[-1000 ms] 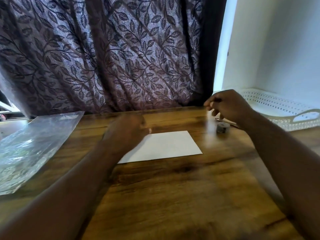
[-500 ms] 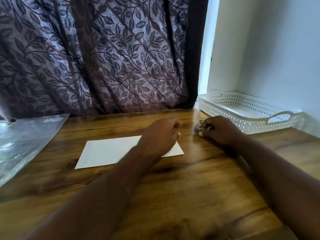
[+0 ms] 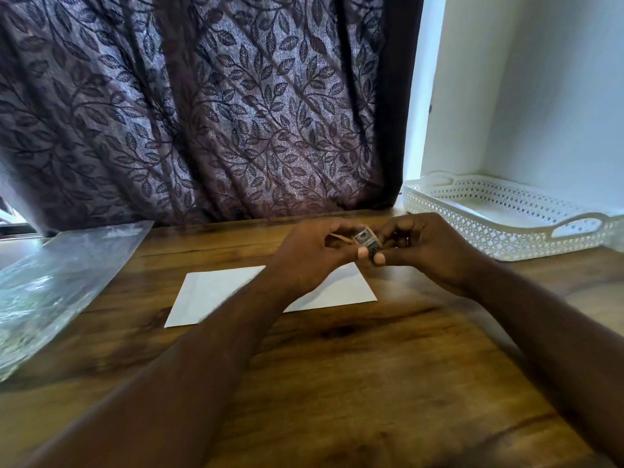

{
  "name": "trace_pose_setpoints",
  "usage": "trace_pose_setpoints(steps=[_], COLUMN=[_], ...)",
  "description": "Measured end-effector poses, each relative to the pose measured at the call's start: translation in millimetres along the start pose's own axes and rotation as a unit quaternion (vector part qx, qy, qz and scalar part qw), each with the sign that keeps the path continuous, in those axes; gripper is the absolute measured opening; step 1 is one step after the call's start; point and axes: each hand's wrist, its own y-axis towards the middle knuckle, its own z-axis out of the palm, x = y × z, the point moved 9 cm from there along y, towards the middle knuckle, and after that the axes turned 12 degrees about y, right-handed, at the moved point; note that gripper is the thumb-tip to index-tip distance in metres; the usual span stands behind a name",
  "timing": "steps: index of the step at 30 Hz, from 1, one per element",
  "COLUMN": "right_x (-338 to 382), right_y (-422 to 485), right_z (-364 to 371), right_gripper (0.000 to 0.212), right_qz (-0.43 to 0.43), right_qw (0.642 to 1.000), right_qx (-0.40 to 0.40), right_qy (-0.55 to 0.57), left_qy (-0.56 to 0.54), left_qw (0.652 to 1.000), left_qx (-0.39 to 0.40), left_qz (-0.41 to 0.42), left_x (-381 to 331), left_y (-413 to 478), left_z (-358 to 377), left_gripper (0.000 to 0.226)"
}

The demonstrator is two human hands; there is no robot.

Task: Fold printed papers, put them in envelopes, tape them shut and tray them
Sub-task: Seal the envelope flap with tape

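Note:
A small tape roll [image 3: 367, 242] is held above the table between both hands. My right hand [image 3: 422, 248] grips the roll with thumb and fingers curled round it. My left hand [image 3: 312, 256] pinches a strip of brownish tape [image 3: 341, 237] drawn out from the roll toward the left. Under the hands a white envelope [image 3: 216, 295] lies flat on the wooden table [image 3: 337, 383]; my left forearm covers its middle. A white perforated tray [image 3: 506, 241] stands at the back right.
A clear plastic bag [image 3: 57, 282] lies at the table's left edge. A dark leaf-patterned curtain [image 3: 202, 106] hangs behind the table, and a white wall [image 3: 540, 96] rises behind the tray.
My right hand lifted the tape roll off the table. My left hand came off the envelope and took hold of the tape's end. The camera view shifted slightly.

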Motion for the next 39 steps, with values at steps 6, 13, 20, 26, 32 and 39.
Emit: trace_pose_setpoints(steps=[6, 13, 20, 26, 32, 39], right_x=[5.5, 1.9, -0.2, -4.5, -4.5, 4.5], right_y=[-0.1, -1.0, -1.8, -3.2, -3.9, -2.8], right_z=[-0.1, 3.0, 5.7, 7.8, 7.1, 3.3], right_gripper=[0.024, 0.02, 0.018, 0.02, 0.021, 0.02], right_qz=[-0.012, 0.011, 0.029, 0.047, 0.053, 0.019], right_qw=[0.999, 1.0, 0.999, 0.998, 0.998, 0.999], right_qx=[-0.012, 0.01, 0.033, 0.039, 0.037, 0.018], right_qy=[0.038, 0.018, -0.013, -0.017, -0.016, -0.031], left_qy=[0.047, 0.149, 0.149, 0.235, 0.291, 0.076], left_qw=[0.996, 0.979, 0.979, 0.954, 0.934, 0.993], left_qx=[-0.046, -0.033, 0.0, 0.008, 0.008, -0.038], left_qz=[0.057, 0.136, 0.139, 0.187, 0.208, 0.079], left_x=[-18.0, -28.7, -25.3, -32.1, -33.9, -15.6], left_y=[-5.4, -9.2, -5.3, -9.5, -8.2, -7.6], left_z=[-8.1, -11.9, -8.6, -4.2, 1.1, -12.3], left_gripper=[0.037, 0.02, 0.011, 0.007, 0.006, 0.002])
